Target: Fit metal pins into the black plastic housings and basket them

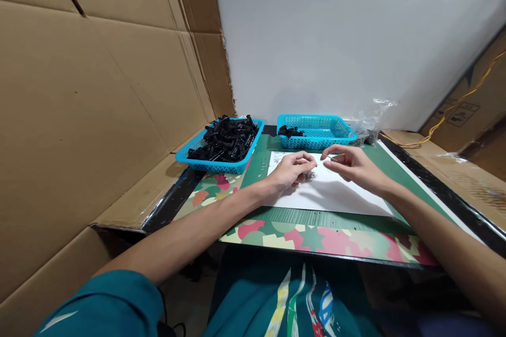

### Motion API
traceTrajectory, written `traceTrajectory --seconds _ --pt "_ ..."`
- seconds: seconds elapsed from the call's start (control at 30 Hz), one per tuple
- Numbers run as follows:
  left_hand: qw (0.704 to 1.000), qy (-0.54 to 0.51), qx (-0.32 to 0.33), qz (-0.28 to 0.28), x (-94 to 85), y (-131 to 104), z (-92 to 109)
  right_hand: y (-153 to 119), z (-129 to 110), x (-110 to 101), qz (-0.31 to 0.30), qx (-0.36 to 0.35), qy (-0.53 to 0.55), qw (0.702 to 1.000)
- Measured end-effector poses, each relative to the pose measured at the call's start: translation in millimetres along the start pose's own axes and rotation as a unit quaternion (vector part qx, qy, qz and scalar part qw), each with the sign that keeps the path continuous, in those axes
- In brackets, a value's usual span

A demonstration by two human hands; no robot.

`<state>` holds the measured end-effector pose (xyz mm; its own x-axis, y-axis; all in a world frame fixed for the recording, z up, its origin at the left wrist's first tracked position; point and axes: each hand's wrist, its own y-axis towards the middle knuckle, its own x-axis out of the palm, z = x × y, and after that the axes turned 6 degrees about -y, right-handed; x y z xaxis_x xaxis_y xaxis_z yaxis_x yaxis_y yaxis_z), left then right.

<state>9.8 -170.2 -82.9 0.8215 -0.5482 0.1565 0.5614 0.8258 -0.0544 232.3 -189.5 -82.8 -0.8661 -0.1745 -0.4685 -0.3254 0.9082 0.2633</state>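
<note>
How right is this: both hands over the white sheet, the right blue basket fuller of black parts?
Wrong basket: in the head view the left blue basket is fuller of black parts. Left hand and right hand over the white sheet: correct.

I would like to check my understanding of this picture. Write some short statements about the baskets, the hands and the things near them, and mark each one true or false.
1. Black parts lie in both the left basket and the right basket. True.
2. The right basket is the fuller one. False: the left is heaped; the right has a small pile.
3. The left hand and right hand are over a white sheet. True.
4. The hands are clasped together. False: a gap separates them.
5. Both baskets are red. False: both are blue.
</note>
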Motion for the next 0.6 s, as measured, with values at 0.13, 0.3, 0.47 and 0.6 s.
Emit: traceTrajectory --seconds 0.13,0.3,0.47,0.6 --pt "1.000 0.006 0.017 0.002 0.0 -0.3 0.7 -0.6 -1.2 6.7 0.014 -0.024 -0.029 0.999" --pt "0.999 0.029 0.033 -0.006 -0.5 2.2 -2.3 1.3 -1.5 13.2 0.046 -0.034 -0.026 0.998" --pt "0.998 0.027 0.055 -0.029 -1.2 6.7 -3.7 1.7 -0.9 11.0 0.106 -0.054 -0.054 0.991" --pt "0.997 0.014 0.053 -0.048 -2.7 5.7 -6.1 0.7 1.7 7.0 0.137 -0.065 -0.089 0.984"
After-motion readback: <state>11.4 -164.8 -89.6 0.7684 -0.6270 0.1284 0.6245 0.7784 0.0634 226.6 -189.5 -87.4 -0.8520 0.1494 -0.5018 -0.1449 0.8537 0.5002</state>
